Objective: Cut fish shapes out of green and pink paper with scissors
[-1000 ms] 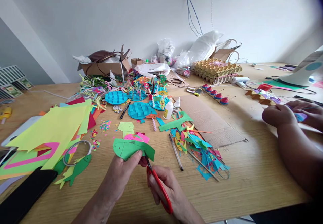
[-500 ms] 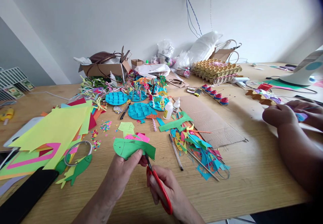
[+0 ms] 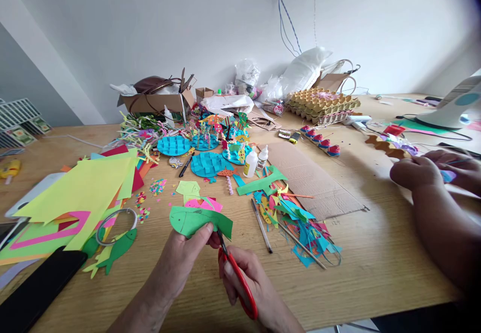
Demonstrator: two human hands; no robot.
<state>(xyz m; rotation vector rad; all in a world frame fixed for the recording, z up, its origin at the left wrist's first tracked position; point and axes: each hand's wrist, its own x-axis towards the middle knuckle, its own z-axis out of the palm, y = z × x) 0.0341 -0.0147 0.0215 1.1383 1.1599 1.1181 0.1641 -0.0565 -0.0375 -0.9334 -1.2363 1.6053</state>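
Note:
A piece of green paper (image 3: 195, 219) with a fish outline drawn on it is pinched between the thumb and fingers of my left hand (image 3: 188, 250). My right hand (image 3: 248, 273) grips red-handled scissors (image 3: 240, 283), whose dark blades meet the paper's lower edge beside my left thumb. Just beyond the paper lie pink paper pieces (image 3: 205, 204) and a pale yellow-green piece (image 3: 188, 189) with a fish drawn on it. Cut-out green and yellow fish (image 3: 120, 249) rest on the left, partly under a roll of tape (image 3: 131, 218).
Coloured paper sheets (image 3: 78, 188) and a black case (image 3: 41, 293) lie left. Scraps (image 3: 304, 238), a pen (image 3: 262, 225) and cardboard (image 3: 319, 183) lie right. Glue bottles (image 3: 250, 162) stand near blue paper discs (image 3: 210, 165). Another person's hands (image 3: 417, 173) work at the far right.
The green paper and both my hands have hardly moved; the scissors stay at the same edge of the paper. The other person's hands have shifted slightly.

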